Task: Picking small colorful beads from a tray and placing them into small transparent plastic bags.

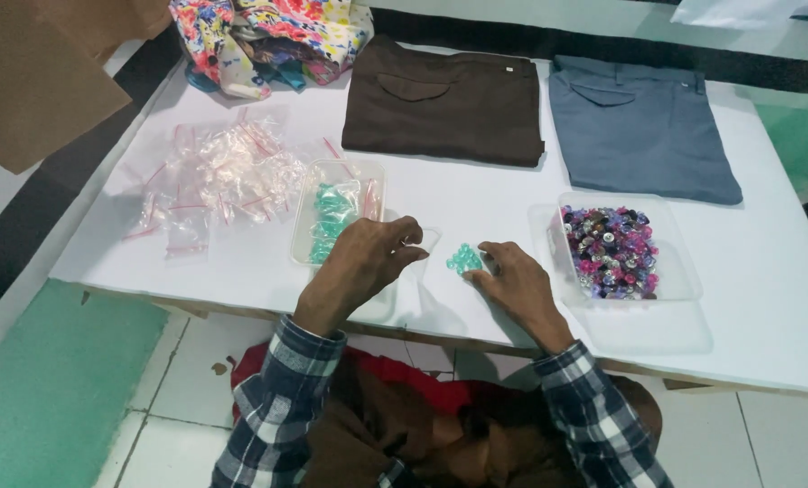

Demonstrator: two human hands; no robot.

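Left to right we list: crinkled clear zip bags (219,176); clear tray (306,237) of teal beads; our left hand (368,262), fingers pinching a small clear bag (425,240); loose teal beads (463,259) on the white counter (765,298); our right hand (515,282), fingers spread beside them; tray of mixed buttons (611,250).

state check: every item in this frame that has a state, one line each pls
Left hand: pinching a small clear plastic bag, held open.
Right hand: fingertips on a small pile of teal buttons, loose on the white table.
Clear tray of bagged teal buttons: uncovered.
Clear tray of mixed coloured buttons: uncovered, full.
Brown trousers: folded flat.
Blue-grey trousers: folded flat.
Heap of empty clear bags: loose.
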